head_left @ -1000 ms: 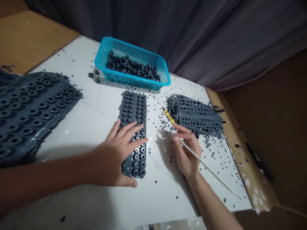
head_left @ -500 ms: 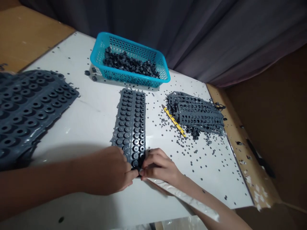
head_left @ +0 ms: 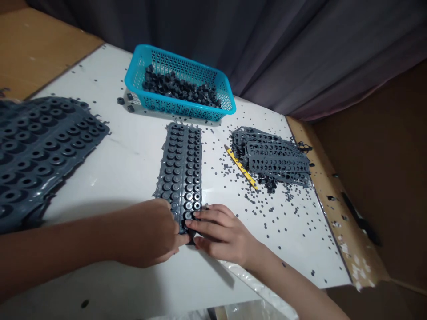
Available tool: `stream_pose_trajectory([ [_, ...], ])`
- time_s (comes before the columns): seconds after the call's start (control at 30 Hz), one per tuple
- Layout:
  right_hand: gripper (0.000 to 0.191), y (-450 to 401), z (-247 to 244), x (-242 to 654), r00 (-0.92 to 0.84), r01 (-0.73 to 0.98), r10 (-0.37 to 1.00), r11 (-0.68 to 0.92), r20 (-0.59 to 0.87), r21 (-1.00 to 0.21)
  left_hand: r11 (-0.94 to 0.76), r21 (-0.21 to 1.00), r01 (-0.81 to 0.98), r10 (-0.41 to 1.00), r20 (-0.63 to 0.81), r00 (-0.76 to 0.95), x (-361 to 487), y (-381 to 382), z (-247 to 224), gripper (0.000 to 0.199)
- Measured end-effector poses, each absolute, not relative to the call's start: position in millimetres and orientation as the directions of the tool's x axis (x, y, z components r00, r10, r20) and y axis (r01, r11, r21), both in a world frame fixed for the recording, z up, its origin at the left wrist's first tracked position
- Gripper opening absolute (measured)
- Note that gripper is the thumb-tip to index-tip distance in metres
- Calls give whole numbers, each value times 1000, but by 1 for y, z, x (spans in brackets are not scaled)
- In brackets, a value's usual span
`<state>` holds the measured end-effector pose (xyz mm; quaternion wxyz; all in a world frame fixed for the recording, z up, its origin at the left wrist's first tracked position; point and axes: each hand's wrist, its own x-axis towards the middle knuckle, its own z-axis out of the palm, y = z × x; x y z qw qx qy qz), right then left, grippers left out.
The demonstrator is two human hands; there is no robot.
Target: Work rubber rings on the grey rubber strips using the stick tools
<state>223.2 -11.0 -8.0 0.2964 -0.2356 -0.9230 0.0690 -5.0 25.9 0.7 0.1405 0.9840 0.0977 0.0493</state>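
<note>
A dark grey moulded rubber sheet (head_left: 182,164) with rows of round raised studs lies lengthwise in front of me. My left hand (head_left: 150,233) is curled at its near end, its fingers closed on the edge and hiding part of the rows. From the right, my right hand (head_left: 223,233) grips the near right corner, fingertips over the last studs and thumb below. A dark bit shows between the two hands. Under my right wrist runs a white, shiny wrapped strip (head_left: 256,284); whether the hand holds it, I cannot tell.
A turquoise basket (head_left: 183,109) of small dark rubber pieces stands at the back. More studded sheets (head_left: 50,146) lie at left. On the right are stacked perforated sheets (head_left: 278,158), a yellow cutter-like tool (head_left: 240,166) and many scattered dark discs. A dark curtain (head_left: 233,49) hangs behind.
My right hand's fingers have spread and shifted up onto the last studs. The white strip has moved down and away from the sheet. My left hand has moved slightly left.
</note>
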Motion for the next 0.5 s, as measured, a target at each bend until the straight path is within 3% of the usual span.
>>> stream_pose_trajectory([
  [0.13, 22, -15, -5, 218, -672, 452, 519, 852, 528, -263, -943, 274, 187, 203, 30, 979, -3, 27, 5, 18],
  [0.3, 11, -18, -2, 209, -612, 491, 583, 810, 534, -321, -934, 296, 201, 218, 27, 975, -1, 27, 11, 17],
  [0.5, 22, -13, -5, 212, -548, 546, 637, 764, 543, -345, -922, 321, 215, 237, 31, 971, -4, 26, 7, 25],
])
